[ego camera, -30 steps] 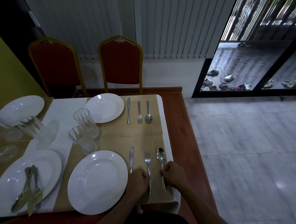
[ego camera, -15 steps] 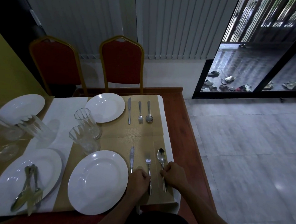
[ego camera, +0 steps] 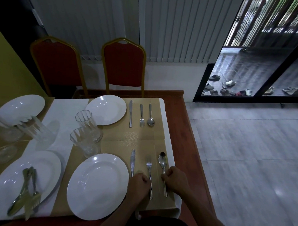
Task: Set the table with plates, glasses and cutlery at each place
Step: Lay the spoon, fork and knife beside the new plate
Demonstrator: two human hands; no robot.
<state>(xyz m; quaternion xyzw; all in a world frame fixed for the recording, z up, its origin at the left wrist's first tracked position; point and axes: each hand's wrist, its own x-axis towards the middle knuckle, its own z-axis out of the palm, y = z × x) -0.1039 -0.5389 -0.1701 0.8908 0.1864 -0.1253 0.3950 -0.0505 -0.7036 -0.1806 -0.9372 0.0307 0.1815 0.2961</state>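
Note:
On the near tan placemat (ego camera: 115, 146) lies a white plate (ego camera: 97, 186), and right of it a knife (ego camera: 132, 161), a fork (ego camera: 149, 166) and a spoon (ego camera: 162, 159) lie side by side. My left hand (ego camera: 138, 185) rests curled over the knife's handle end, its fingers pinching the fork's handle. My right hand (ego camera: 175, 180) pinches the spoon's handle. The far place has a plate (ego camera: 106, 109), knife (ego camera: 130, 113), fork (ego camera: 141, 116) and spoon (ego camera: 150, 120). Two glasses (ego camera: 88, 125) (ego camera: 83, 143) stand left of these plates.
At the near left, a plate (ego camera: 45, 169) carries a bundle of cutlery (ego camera: 26, 191). Another plate (ego camera: 20, 108) and more glasses (ego camera: 38, 131) sit at the far left. Two red chairs (ego camera: 124, 63) stand behind the table. The wooden table edge (ego camera: 191, 141) borders a tiled floor.

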